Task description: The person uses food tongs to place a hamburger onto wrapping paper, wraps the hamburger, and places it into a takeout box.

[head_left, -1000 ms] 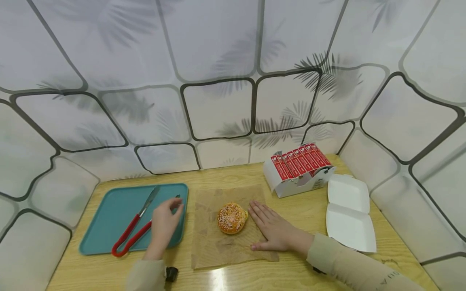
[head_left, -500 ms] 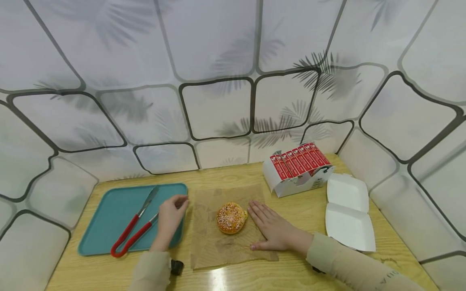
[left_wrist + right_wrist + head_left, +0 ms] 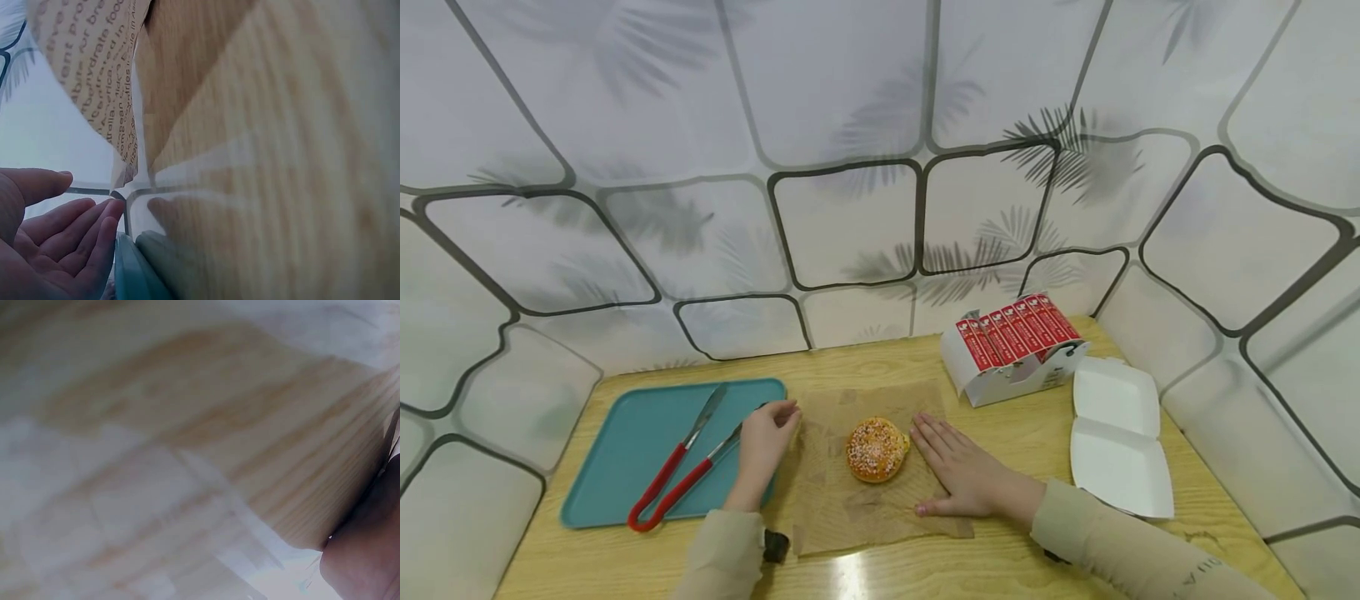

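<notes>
A round bun (image 3: 877, 450) with pale specks on top sits on a sheet of brown paper (image 3: 850, 521). My right hand (image 3: 962, 473) rests flat on the paper's right side, fingertips close by the bun; only a dark bit of that hand (image 3: 369, 544) shows in the right wrist view. Over the tray's right edge, my left hand (image 3: 765, 446) has its fingertips at the paper's left edge. In the left wrist view the thumb and fingers of this hand (image 3: 62, 250) stand apart, beside the raised, printed paper edge (image 3: 94, 75).
A teal tray (image 3: 625, 442) on the left bears red-handled tongs (image 3: 658, 487), partly behind my left hand. A white box of red packets (image 3: 1015, 333) stands back right. An opened white clamshell container (image 3: 1120, 467) lies at the right. Patterned walls enclose the wooden table (image 3: 850, 358).
My left hand has moved right, from over the tray to the paper's left edge. The right hand and the bun have stayed in place.
</notes>
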### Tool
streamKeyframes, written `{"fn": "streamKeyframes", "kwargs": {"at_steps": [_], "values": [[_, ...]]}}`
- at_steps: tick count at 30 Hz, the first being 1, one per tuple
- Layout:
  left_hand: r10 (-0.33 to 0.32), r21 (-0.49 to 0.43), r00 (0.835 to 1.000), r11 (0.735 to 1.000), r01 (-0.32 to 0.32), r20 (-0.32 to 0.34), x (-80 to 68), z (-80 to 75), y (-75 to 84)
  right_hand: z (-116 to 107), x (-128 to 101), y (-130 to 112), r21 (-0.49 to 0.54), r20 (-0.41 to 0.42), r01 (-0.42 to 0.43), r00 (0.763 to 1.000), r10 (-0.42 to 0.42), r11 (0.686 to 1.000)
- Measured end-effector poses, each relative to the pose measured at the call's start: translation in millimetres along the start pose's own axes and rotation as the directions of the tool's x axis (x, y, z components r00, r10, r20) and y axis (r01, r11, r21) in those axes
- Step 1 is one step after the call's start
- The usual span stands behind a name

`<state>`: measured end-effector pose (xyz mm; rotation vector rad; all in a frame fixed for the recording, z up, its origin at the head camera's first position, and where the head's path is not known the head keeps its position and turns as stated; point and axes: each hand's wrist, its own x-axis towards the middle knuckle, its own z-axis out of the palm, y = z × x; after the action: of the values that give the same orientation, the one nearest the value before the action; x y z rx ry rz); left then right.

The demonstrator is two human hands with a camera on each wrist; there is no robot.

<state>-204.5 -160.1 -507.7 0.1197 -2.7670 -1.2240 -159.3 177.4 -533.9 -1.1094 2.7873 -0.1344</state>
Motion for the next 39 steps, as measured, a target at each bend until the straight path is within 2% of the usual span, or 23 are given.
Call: {"fn": "streamKeyframes", "kwargs": {"at_steps": [7,14,27,33,39], "values": [[-0.027,0.053,0.998,0.998,0.024,0.054,3.5,0.6,1.7,1.2,0.5,0.5,0.001,0.002,-0.006,1.000,0.006,1.000],[-0.016,0.067,0.998,0.998,0.011,0.064,5.7,0.8,2.1,1.5,0.6,0.0,0.003,0.007,-0.010,1.000,0.010,1.000],[-0.021,-0.064,1.000,0.998,0.021,0.002,6.9,5.7,0.2,2.7,0.4,1.2,0.006,0.002,-0.003,1.000,0.003,1.000],[-0.028,-0.100,0.999,0.995,0.030,0.016,6.8,7.5,0.2,2.5,0.0,1.0,0.000,0.005,-0.005,1.000,0.005,1.000],[0.011,-0.120,1.000,0.993,-0.009,0.014,8.5,11.2,3.5,8.2,-0.1,4.9,0.039,-0.027,0.008,1.000,-0.007,0.999]]}}
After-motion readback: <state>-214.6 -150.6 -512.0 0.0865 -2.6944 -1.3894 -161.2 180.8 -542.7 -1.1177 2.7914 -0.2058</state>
